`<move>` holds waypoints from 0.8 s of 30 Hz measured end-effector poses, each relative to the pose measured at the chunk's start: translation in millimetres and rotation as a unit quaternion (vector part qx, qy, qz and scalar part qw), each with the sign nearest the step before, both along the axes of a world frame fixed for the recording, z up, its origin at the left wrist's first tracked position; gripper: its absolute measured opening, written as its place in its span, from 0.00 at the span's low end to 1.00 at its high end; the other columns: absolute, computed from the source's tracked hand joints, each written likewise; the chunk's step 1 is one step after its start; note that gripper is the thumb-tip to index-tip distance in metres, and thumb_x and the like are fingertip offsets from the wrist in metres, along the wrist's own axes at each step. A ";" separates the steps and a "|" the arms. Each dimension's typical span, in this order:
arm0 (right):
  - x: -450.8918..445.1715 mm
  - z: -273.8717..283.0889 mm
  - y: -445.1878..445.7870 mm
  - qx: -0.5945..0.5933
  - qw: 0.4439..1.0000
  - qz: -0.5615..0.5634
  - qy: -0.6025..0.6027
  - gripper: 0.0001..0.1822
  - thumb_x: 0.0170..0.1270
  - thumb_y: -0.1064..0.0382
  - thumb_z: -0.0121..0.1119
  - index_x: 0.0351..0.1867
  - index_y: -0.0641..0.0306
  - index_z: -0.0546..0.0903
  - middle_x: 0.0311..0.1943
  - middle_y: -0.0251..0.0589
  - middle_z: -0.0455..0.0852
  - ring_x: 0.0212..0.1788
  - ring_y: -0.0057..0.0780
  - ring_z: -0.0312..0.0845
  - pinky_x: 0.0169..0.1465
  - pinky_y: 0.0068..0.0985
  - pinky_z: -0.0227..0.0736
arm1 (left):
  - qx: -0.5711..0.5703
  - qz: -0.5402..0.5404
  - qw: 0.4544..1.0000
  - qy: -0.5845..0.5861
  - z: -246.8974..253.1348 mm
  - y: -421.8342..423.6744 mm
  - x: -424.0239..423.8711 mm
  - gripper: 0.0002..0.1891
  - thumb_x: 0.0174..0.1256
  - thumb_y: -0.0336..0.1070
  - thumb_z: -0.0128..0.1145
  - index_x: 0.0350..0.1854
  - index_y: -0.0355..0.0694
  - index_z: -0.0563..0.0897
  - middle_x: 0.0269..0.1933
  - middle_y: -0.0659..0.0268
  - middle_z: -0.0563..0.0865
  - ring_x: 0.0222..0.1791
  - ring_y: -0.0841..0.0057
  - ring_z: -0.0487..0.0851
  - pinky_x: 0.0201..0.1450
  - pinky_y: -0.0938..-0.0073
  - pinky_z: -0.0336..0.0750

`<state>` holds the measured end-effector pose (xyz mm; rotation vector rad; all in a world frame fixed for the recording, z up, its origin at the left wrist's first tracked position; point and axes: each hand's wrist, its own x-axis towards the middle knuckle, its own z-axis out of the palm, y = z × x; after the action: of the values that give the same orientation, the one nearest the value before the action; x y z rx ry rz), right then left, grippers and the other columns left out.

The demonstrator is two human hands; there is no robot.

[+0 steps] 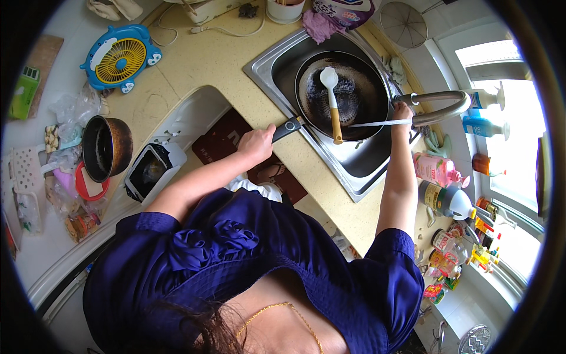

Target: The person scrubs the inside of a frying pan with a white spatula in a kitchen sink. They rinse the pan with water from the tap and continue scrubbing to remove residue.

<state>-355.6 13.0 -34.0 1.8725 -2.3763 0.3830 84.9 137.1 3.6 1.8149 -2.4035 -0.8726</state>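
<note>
My left hand (257, 144) grips the black handle (286, 129) of a dark frying pan (360, 95). The pan rests over a double-bowl stainless steel sink (338, 175). Inside it lies a white-headed spoon or ladle (332, 95), its wooden handle crossing the near rim. At the base of the metal faucet (442, 116), my right hand (401, 116) is closed around what looks like its lever; the fingers are partly hidden. From the spout a stream of water (376, 124) runs into the pan.
A purple cloth (319, 25) hangs over the sink's far corner. Pink (435, 170) and dark (444, 199) bottles stand right of the sink. Left are a blue toy-shaped fan (119, 59), a deep pot (116, 146) and a lined bin (154, 170). The counter edge (318, 194) runs before me.
</note>
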 end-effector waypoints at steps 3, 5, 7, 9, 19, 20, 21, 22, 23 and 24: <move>1.2 2.1 1.2 -0.001 1.000 0.000 0.003 0.10 0.58 0.60 0.55 0.31 0.65 0.80 0.29 0.52 0.82 0.34 0.48 0.78 0.39 0.39 0.72 | -0.001 -0.002 1.000 0.002 1.1 -0.1 -0.1 0.11 0.51 0.29 0.52 0.37 0.35 0.69 0.24 0.50 0.82 0.27 0.53 0.82 0.31 0.57 0.77; 5.0 5.1 1.6 -0.002 1.000 0.001 0.005 0.10 0.58 0.60 0.55 0.31 0.65 0.80 0.29 0.52 0.82 0.34 0.48 0.78 0.39 0.39 0.72 | -0.005 -0.001 1.000 0.001 3.0 0.0 -0.1 0.11 0.51 0.29 0.52 0.37 0.35 0.69 0.24 0.50 0.82 0.27 0.53 0.82 0.31 0.57 0.77; 8.0 8.8 2.7 0.001 1.000 -0.001 0.009 0.10 0.57 0.60 0.55 0.31 0.65 0.80 0.29 0.52 0.82 0.35 0.48 0.78 0.40 0.39 0.72 | -0.008 -0.003 1.000 0.001 5.4 0.2 -0.1 0.11 0.51 0.29 0.52 0.37 0.35 0.69 0.24 0.50 0.81 0.27 0.54 0.82 0.30 0.58 0.77; 5.6 5.7 2.3 0.000 1.000 -0.007 0.009 0.10 0.57 0.60 0.56 0.30 0.65 0.80 0.29 0.52 0.82 0.35 0.48 0.78 0.40 0.39 0.72 | -0.010 -0.004 1.000 0.001 6.4 0.4 -0.3 0.11 0.50 0.29 0.53 0.36 0.35 0.69 0.23 0.50 0.81 0.27 0.54 0.82 0.30 0.58 0.77; 0.1 0.9 0.8 -0.016 1.000 0.004 0.005 0.10 0.57 0.59 0.56 0.29 0.65 0.80 0.28 0.52 0.82 0.34 0.49 0.78 0.39 0.40 0.72 | -0.008 -0.002 1.000 0.000 5.7 0.4 -1.7 0.11 0.50 0.29 0.53 0.36 0.35 0.69 0.23 0.50 0.81 0.27 0.54 0.82 0.31 0.58 0.77; -1.6 0.5 2.1 -0.016 1.000 0.004 0.007 0.10 0.57 0.59 0.56 0.29 0.65 0.80 0.28 0.52 0.82 0.34 0.49 0.78 0.39 0.40 0.72 | -0.008 -0.003 1.000 -0.001 5.9 0.0 -2.5 0.11 0.50 0.29 0.53 0.37 0.35 0.69 0.24 0.50 0.81 0.27 0.54 0.82 0.31 0.58 0.77; -1.2 -0.1 0.9 -0.017 1.000 0.008 0.008 0.10 0.57 0.59 0.56 0.29 0.65 0.80 0.28 0.52 0.82 0.33 0.49 0.78 0.39 0.40 0.72 | -0.011 0.000 1.000 0.003 3.9 0.6 -1.7 0.12 0.49 0.29 0.53 0.37 0.35 0.69 0.23 0.50 0.81 0.26 0.53 0.82 0.31 0.57 0.76; 0.0 0.2 0.0 -0.017 1.000 0.011 0.010 0.10 0.57 0.59 0.56 0.29 0.65 0.80 0.28 0.52 0.82 0.33 0.49 0.78 0.39 0.40 0.72 | -0.015 0.002 1.000 0.007 0.2 1.4 -0.6 0.13 0.49 0.29 0.54 0.37 0.36 0.69 0.22 0.50 0.81 0.26 0.53 0.81 0.30 0.56 0.76; 1.1 0.6 -0.9 -0.018 1.000 0.015 0.006 0.10 0.57 0.59 0.56 0.29 0.65 0.80 0.28 0.52 0.82 0.33 0.49 0.78 0.39 0.40 0.72 | -0.018 0.005 1.000 0.010 -1.7 2.1 0.2 0.14 0.48 0.29 0.54 0.37 0.36 0.68 0.22 0.50 0.81 0.25 0.53 0.81 0.30 0.55 0.75; 1.5 1.5 0.0 -0.020 1.000 0.016 0.002 0.11 0.57 0.59 0.56 0.29 0.65 0.80 0.28 0.52 0.82 0.33 0.49 0.78 0.39 0.40 0.72 | -0.018 0.003 1.000 0.011 -1.5 2.1 0.0 0.14 0.48 0.29 0.54 0.37 0.36 0.68 0.22 0.50 0.81 0.25 0.53 0.81 0.30 0.56 0.75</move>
<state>-354.0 13.0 -32.5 1.8942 -2.3217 0.4268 84.9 139.2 2.1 1.7904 -2.3830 -0.8378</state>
